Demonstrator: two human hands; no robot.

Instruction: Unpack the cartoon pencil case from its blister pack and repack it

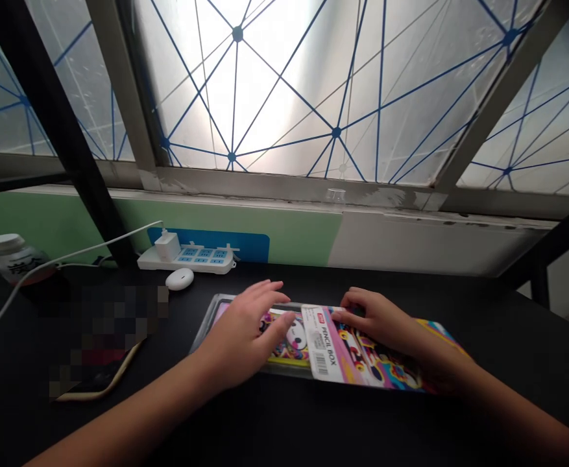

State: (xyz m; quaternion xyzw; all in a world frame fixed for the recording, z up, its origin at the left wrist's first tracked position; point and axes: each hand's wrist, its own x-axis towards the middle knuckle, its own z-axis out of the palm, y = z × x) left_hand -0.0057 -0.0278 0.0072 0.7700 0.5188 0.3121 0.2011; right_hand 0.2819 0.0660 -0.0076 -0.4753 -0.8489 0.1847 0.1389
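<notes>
A colourful pencil box (342, 353) in clear plastic wrap lies flat on the black desk (284, 421) in front of me, with a white label reading "PENCIL BOX". My left hand (248, 331) lies flat on the box's left half, fingers stretched out. My right hand (379, 318) rests on the right half with fingers curled, the fingertips pressing on the box's far edge near the label.
A white power strip (187, 257) with a plugged charger sits at the back by the wall, a white earbud case (180, 279) in front of it. A white-capped jar (14, 256) stands far left. A cable (45, 269) crosses the left side. A blurred patch covers something at left.
</notes>
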